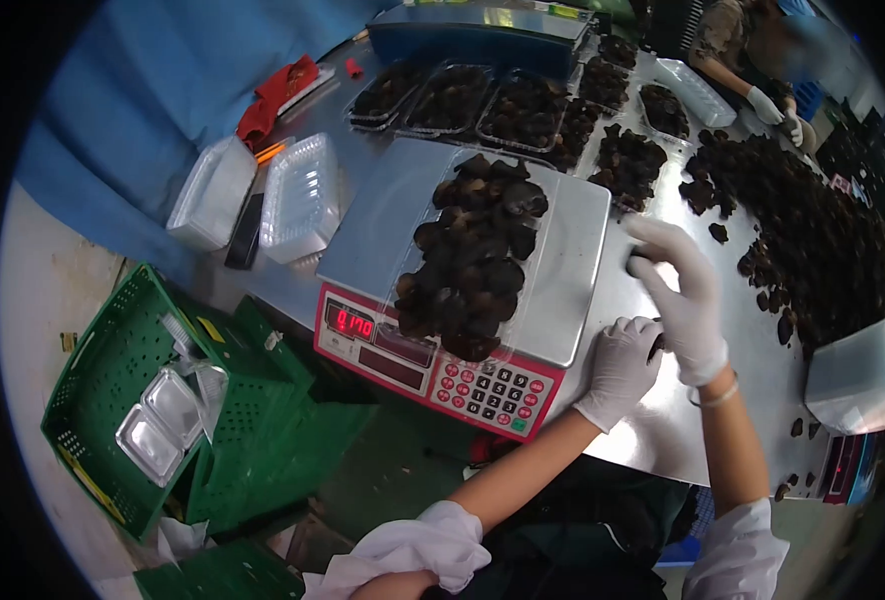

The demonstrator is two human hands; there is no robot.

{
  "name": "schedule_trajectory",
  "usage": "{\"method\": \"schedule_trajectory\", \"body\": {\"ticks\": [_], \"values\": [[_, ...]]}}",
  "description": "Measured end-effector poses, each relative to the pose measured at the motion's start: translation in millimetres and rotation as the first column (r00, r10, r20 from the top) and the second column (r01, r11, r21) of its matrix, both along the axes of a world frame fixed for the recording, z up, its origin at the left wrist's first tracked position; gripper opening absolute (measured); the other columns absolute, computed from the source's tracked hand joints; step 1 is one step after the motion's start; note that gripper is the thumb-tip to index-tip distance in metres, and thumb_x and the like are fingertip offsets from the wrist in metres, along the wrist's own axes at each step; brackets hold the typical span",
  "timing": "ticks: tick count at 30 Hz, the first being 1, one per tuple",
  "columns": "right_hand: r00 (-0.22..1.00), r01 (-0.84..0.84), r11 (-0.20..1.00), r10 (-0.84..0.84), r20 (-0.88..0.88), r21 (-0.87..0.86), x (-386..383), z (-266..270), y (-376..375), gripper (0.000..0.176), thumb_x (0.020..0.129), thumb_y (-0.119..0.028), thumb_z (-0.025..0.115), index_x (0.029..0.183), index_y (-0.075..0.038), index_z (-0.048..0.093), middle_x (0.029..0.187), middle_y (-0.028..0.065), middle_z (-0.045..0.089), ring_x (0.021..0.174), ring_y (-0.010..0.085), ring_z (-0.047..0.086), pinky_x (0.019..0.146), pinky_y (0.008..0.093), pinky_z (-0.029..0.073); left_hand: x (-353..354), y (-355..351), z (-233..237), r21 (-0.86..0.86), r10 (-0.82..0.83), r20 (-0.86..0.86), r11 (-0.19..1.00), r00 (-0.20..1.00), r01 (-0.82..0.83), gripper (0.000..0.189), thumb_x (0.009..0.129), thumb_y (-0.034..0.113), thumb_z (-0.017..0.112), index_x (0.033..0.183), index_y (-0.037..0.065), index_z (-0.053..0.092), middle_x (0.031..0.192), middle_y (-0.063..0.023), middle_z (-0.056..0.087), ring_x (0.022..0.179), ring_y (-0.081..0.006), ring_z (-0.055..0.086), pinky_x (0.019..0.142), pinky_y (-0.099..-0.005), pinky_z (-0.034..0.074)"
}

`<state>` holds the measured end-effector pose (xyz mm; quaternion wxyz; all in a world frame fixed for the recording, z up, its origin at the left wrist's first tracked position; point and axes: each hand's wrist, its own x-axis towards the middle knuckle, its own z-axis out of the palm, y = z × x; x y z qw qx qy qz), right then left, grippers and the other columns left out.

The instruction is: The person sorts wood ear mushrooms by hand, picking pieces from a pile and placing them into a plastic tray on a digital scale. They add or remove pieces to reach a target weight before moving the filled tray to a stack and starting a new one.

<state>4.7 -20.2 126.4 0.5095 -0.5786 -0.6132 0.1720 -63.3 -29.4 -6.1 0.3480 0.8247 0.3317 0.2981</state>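
Note:
A red-and-white digital scale (581,290) shows 0.170 in red digits. On it lies a clear plastic tray (425,232) heaped with dark brown mushroom-like pieces (473,255). Both hands wear white gloves. My right hand (685,295) is raised just off the scale's right edge, thumb and fingers curved around a small dark piece (635,264). Below it, my left hand (623,368) rests near the scale's lower right corner. Its fingers are curled in, and a bit of dark material (656,345) shows at the fingertips.
A large dark heap (813,220) spreads over the metal table at right. Filled trays (450,98) stand behind the scale; stacked empty trays (301,195) are at left. Green crates (113,370) stand below. A plastic container (856,380) sits right. Across the table, a person's gloved hands (778,115) work.

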Motion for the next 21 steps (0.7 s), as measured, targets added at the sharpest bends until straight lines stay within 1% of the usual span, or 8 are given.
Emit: {"method": "schedule_trajectory", "body": {"ticks": [2, 4, 6, 10, 14, 16, 20, 21], "values": [[0.981, 0.085, 0.986, -0.108, -0.162, -0.143, 27, -17, -21, 0.03, 0.092, 0.002, 0.06, 0.122, -0.002, 0.065, 0.108, 0.0043, 0.068, 0.092, 0.0109, 0.062, 0.086, 0.0257, 0.05, 2, -3, -1, 0.039, -0.003, 0.037, 0.999, 0.999, 0.001, 0.027, 0.085, 0.016, 0.065, 0.111, 0.008, 0.064, 0.104, -0.0117, 0.065, 0.1, -0.0331, 0.06, 0.086, -0.0472, 0.048], [0.942, 0.132, 0.979, -0.172, -0.289, -0.153, 44, -26, -33, 0.026, 0.096, 0.001, 0.056, 0.121, 0.0, 0.064, 0.107, 0.0051, 0.069, 0.094, 0.0105, 0.062, 0.087, 0.0263, 0.051, 7, -6, -3, 0.069, 0.048, 0.117, 0.996, 0.992, -0.057, 0.026, 0.085, 0.014, 0.066, 0.11, 0.01, 0.065, 0.101, -0.008, 0.065, 0.096, -0.0323, 0.06, 0.085, -0.0444, 0.049], [0.957, 0.167, 0.973, -0.199, -0.209, -0.16, 54, -30, -46, 0.024, 0.098, 0.001, 0.053, 0.12, 0.002, 0.063, 0.107, 0.0059, 0.069, 0.096, 0.0102, 0.062, 0.086, 0.0264, 0.051, 11, -9, -6, -0.047, -0.002, 0.26, 0.999, 0.966, 0.014, 0.026, 0.084, 0.011, 0.067, 0.11, 0.009, 0.065, 0.101, -0.0073, 0.065, 0.096, -0.0319, 0.06, 0.084, -0.0439, 0.049], [0.948, 0.177, 0.961, -0.225, -0.227, -0.212, 67, -43, -68, 0.021, 0.099, -0.001, 0.055, 0.118, 0.002, 0.064, 0.103, 0.0053, 0.068, 0.085, 0.0086, 0.061, 0.077, 0.0239, 0.052, 9, -11, -4, -0.016, -0.036, 0.241, 0.999, 0.97, 0.041, 0.026, 0.084, 0.01, 0.067, 0.11, 0.009, 0.065, 0.099, -0.0072, 0.065, 0.094, -0.0308, 0.06, 0.083, -0.0428, 0.05], [0.937, 0.167, 0.94, -0.245, -0.248, -0.299, 70, -46, -72, 0.019, 0.099, -0.003, 0.057, 0.115, 0.001, 0.065, 0.102, 0.0045, 0.068, 0.084, 0.0081, 0.06, 0.075, 0.0229, 0.051, 11, -12, -10, 0.047, -0.078, 0.145, 0.996, 0.986, 0.072, 0.029, 0.08, 0.015, 0.07, 0.108, 0.009, 0.065, 0.102, -0.0077, 0.064, 0.096, -0.0306, 0.058, 0.084, -0.0429, 0.049], [0.934, 0.088, 0.953, -0.18, -0.308, -0.29, 67, -46, -69, 0.017, 0.099, -0.004, 0.058, 0.114, 0.001, 0.066, 0.101, 0.0041, 0.067, 0.084, 0.0076, 0.06, 0.074, 0.0217, 0.05, 10, -13, -7, 0.051, -0.098, 0.113, 0.994, 0.989, 0.092, 0.031, 0.08, 0.016, 0.07, 0.11, 0.008, 0.064, 0.102, -0.0078, 0.064, 0.097, -0.0306, 0.058, 0.085, -0.043, 0.048], [0.975, 0.074, 0.962, -0.125, -0.184, -0.262, 39, -36, -49, 0.02, 0.098, -0.004, 0.058, 0.115, 0.002, 0.066, 0.105, 0.0062, 0.07, 0.094, 0.01, 0.064, 0.085, 0.0246, 0.05, 1, -11, 7, 0.066, -0.18, -0.027, 0.981, 0.983, 0.182, 0.038, 0.081, 0.018, 0.069, 0.115, 0.007, 0.06, 0.104, -0.009, 0.063, 0.095, -0.0308, 0.057, 0.084, -0.0427, 0.048], [0.978, 0.056, 0.969, -0.102, -0.182, -0.239, 28, -32, -41, 0.022, 0.096, -0.005, 0.06, 0.116, 0.001, 0.067, 0.104, 0.0061, 0.071, 0.092, 0.0093, 0.064, 0.084, 0.0249, 0.05, 3, -12, 6, 0.052, -0.175, -0.051, 0.983, 0.983, 0.177, 0.038, 0.083, 0.021, 0.069, 0.118, 0.007, 0.058, 0.106, -0.0106, 0.063, 0.101, -0.0306, 0.058, 0.087, -0.0423, 0.048]]}}
